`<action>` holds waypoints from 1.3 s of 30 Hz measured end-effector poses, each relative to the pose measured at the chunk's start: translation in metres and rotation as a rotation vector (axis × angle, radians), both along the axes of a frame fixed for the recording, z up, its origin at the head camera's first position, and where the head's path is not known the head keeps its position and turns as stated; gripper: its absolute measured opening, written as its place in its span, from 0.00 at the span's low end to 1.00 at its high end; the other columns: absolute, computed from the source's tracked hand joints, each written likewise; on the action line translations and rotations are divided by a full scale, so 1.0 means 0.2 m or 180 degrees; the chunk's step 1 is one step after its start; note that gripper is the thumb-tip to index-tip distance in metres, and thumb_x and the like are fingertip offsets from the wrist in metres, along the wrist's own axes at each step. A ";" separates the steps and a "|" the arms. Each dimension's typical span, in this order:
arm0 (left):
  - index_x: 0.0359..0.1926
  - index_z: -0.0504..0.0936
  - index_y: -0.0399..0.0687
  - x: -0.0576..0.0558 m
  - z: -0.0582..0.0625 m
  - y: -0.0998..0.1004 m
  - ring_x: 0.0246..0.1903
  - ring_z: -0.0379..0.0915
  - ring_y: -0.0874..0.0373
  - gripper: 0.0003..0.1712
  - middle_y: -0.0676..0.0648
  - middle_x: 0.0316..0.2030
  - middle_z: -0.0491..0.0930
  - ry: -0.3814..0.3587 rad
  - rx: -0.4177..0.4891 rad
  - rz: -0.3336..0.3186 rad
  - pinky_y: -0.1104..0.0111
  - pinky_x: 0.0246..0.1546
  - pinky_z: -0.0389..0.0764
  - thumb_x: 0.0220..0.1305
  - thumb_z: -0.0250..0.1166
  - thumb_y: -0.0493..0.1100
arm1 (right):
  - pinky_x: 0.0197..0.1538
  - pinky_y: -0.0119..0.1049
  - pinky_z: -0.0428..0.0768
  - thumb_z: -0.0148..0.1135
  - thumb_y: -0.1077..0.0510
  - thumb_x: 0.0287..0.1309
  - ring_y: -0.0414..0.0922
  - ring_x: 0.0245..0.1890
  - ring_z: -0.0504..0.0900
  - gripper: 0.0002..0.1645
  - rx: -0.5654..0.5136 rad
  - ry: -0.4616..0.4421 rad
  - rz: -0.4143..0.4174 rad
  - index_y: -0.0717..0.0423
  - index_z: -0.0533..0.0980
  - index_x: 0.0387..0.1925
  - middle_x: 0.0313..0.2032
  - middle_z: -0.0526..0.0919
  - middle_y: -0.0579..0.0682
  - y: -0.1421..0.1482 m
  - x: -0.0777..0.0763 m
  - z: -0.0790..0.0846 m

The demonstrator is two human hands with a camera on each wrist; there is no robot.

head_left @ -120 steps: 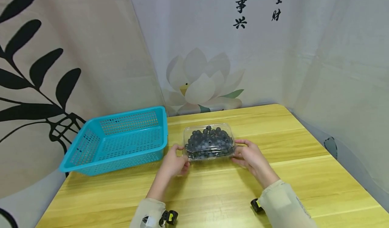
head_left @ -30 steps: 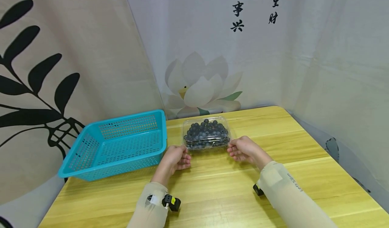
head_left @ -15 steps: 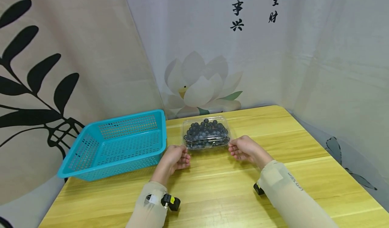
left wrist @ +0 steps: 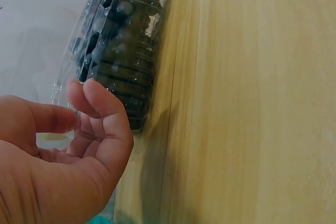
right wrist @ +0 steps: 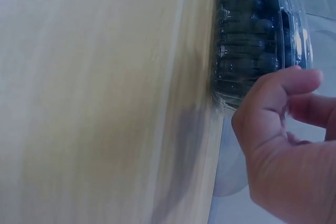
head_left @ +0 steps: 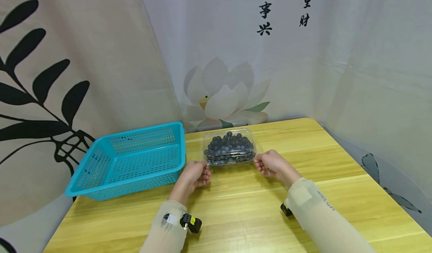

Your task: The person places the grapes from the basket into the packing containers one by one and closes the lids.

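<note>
A clear plastic clamshell box [head_left: 231, 161] packed with dark blueberries [head_left: 229, 146] sits on the wooden table, its lid down over the fruit. At its front left corner my left hand [head_left: 194, 175] pinches the rim between thumb and curled fingers. My right hand [head_left: 272, 164] does the same at the front right corner, fingers bent. The left wrist view shows the thumb [left wrist: 55, 118] and fingertips right at the rim of the box [left wrist: 113, 51]. From the right wrist, the bent index finger [right wrist: 294, 81] overlaps the near end of the box [right wrist: 247, 40].
A blue perforated plastic basket [head_left: 141, 165] stands left of the box, beside the left hand. The wooden table [head_left: 243, 215] stretches in front and to the right. Behind hangs a printed curtain [head_left: 216, 39] with a lotus, leaves and characters.
Since the oldest frame the box has shifted slightly toward the back, and the hands have moved from its sides to its front corners. Over the last second almost nothing has moved.
</note>
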State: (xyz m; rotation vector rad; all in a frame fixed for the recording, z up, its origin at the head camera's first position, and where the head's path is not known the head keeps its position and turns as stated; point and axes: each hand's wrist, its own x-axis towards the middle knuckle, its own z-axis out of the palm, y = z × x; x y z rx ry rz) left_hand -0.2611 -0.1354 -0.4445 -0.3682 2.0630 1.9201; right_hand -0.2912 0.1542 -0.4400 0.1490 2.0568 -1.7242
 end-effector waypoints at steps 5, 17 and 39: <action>0.49 0.76 0.32 -0.02 0.00 -0.01 0.22 0.71 0.62 0.18 0.50 0.24 0.77 -0.0035 0.0027 0.0015 0.69 0.30 0.85 0.85 0.48 0.44 | 0.27 0.27 0.75 0.44 0.55 0.84 0.37 0.23 0.73 0.19 -0.0040 -0.0023 -0.0010 0.66 0.76 0.46 0.25 0.77 0.44 0.00 -0.02 0.00; 0.61 0.73 0.32 -0.03 0.00 0.00 0.23 0.73 0.60 0.20 0.49 0.27 0.77 0.0031 0.0102 0.0177 0.66 0.32 0.87 0.85 0.48 0.45 | 0.25 0.26 0.74 0.44 0.55 0.84 0.38 0.25 0.74 0.21 -0.0145 -0.0010 -0.0100 0.69 0.73 0.57 0.29 0.79 0.46 -0.01 -0.05 0.00; 0.69 0.66 0.28 -0.05 0.00 0.02 0.22 0.71 0.61 0.23 0.48 0.28 0.76 0.0028 0.0076 0.0220 0.67 0.31 0.85 0.84 0.46 0.40 | 0.27 0.27 0.75 0.42 0.56 0.85 0.37 0.25 0.72 0.24 -0.0150 -0.0077 -0.0017 0.73 0.67 0.65 0.30 0.78 0.45 -0.02 -0.07 0.00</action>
